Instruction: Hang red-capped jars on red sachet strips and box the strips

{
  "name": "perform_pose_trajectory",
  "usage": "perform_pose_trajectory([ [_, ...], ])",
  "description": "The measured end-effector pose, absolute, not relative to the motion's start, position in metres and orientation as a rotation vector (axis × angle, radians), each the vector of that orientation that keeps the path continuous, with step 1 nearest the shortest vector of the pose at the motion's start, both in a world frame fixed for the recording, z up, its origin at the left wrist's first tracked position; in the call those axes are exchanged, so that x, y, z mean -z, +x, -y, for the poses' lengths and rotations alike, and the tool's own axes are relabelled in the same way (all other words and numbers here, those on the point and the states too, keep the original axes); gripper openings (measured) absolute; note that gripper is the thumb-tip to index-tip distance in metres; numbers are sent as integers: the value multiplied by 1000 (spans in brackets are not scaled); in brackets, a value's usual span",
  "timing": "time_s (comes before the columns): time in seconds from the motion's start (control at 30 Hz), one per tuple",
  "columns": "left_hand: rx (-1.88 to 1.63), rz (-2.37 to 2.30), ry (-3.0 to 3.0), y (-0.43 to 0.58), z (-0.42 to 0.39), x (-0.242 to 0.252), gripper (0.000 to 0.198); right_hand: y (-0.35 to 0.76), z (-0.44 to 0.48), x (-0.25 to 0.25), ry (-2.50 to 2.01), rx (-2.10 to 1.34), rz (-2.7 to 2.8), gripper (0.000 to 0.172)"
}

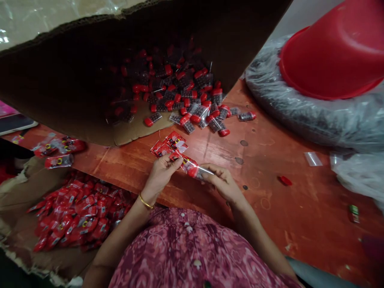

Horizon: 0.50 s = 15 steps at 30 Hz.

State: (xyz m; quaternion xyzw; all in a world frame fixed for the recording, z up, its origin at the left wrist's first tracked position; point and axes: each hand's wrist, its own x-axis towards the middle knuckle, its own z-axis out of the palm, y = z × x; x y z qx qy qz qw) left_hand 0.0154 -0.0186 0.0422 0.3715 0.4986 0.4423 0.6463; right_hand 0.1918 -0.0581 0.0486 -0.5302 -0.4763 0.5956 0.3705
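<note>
Between my two hands is a small clear tube with a red cap (193, 170), lying along a red printed card. My left hand (163, 172), with a gold bangle at the wrist, pinches the card end. Thumb and fingers of my right hand (222, 180) close on the clear end of the tube. Just beyond my left hand, several red printed cards (168, 145) lie on the reddish wooden table (228, 156). Past them, many loose red-capped tubes (189, 100) spill out of a tipped cardboard box (126, 134).
At lower left a carton (18, 204) holds a heap of red packed pieces (78, 212). Several packed tubes (59, 161) lie on the table's left edge. A red tub (330, 56) rests on a plastic-wrapped bundle (300, 116) at right. A red cap-like piece (285, 181) lies nearer.
</note>
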Motion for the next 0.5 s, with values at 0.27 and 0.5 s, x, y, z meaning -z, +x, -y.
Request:
perform_pose_trajectory([
  [0.27,-1017,-1102,835,22,19,-37,26,188,61,-40,-1342,-1394,1293,19],
  [0.5,-1157,-1077,601,45,29,-36,34,163,65,-25,-1319,-1262,1122,28],
])
